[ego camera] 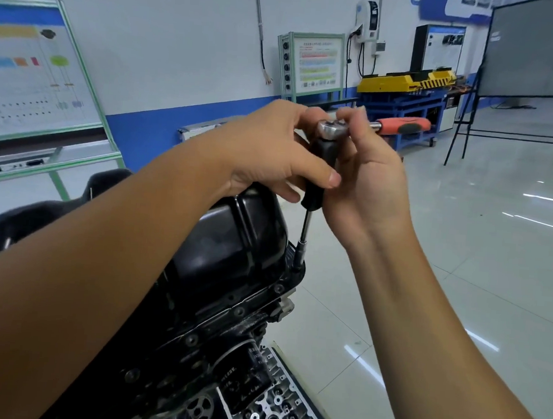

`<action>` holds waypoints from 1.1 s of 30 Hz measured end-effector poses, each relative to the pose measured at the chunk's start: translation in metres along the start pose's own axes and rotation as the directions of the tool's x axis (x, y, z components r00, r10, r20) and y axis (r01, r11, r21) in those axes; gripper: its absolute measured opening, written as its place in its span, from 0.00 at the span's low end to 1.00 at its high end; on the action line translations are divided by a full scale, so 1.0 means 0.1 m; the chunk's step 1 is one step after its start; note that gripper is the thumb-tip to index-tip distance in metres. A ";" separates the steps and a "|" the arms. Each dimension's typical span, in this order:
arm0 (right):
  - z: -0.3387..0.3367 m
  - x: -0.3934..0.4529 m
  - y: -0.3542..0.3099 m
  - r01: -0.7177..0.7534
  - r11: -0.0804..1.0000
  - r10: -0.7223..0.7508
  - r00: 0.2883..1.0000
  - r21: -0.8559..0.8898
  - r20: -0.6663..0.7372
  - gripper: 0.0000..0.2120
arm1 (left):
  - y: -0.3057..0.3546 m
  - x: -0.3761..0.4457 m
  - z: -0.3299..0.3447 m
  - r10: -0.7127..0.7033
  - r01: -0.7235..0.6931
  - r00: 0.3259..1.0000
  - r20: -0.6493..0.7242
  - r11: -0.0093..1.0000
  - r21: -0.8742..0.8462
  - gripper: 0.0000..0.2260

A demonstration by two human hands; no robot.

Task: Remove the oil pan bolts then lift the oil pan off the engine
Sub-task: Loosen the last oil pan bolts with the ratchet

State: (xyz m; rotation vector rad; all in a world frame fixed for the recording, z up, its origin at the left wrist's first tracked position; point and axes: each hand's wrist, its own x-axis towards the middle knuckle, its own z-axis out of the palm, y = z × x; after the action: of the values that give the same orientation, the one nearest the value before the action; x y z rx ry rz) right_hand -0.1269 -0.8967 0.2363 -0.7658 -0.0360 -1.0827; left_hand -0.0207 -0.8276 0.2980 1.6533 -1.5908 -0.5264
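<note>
The black oil pan point(234, 235) sits on top of the upturned engine point(193, 350). A ratchet with an orange handle point(402, 126) and a silver head point(331, 129) is fitted on a black extension driver point(318, 176). Its shaft and socket point(301, 253) stand on a bolt at the pan's right flange. My left hand point(272, 150) grips the black driver handle just under the ratchet head. My right hand point(366, 169) pinches the ratchet head from the right with thumb and fingertips. More flange bolts point(279, 288) show along the pan's edge.
A cylinder head point(274, 415) lies at the engine's lower right. Behind stand a framed wiring board point(33, 71) at left, a blue and yellow trolley point(407, 94), and a dark board on a stand point(538, 51) at right. Glossy tiled floor spreads to the right.
</note>
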 end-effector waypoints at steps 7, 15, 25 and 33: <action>-0.07 -0.05 0.08 0.380 0.840 -0.371 0.923 -0.387 0.101 0.06 | 0.01 -0.03 -0.08 0.005 -0.006 1.000 0.014 0.998 0.061 0.13; 0.01 -0.06 0.06 0.209 0.972 -0.203 0.977 -0.108 0.065 0.05 | -0.02 0.02 -0.05 -0.002 0.001 1.000 0.005 0.999 0.052 0.09; -0.01 0.04 0.07 0.000 0.998 -0.003 1.000 0.070 0.031 0.09 | -0.04 0.03 -0.07 -0.021 0.018 0.999 0.030 0.996 0.089 0.10; -0.06 -0.05 0.11 0.486 0.804 -0.426 0.873 -0.342 0.239 0.08 | -0.02 0.03 -0.08 -0.025 0.024 1.000 0.006 0.992 0.121 0.10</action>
State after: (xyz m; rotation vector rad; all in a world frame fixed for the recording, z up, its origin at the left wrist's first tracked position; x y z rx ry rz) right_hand -0.1230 -0.8939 0.2239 -1.2480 -0.1432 -1.5180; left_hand -0.0130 -0.8284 0.3020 1.7643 -1.6371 -0.4572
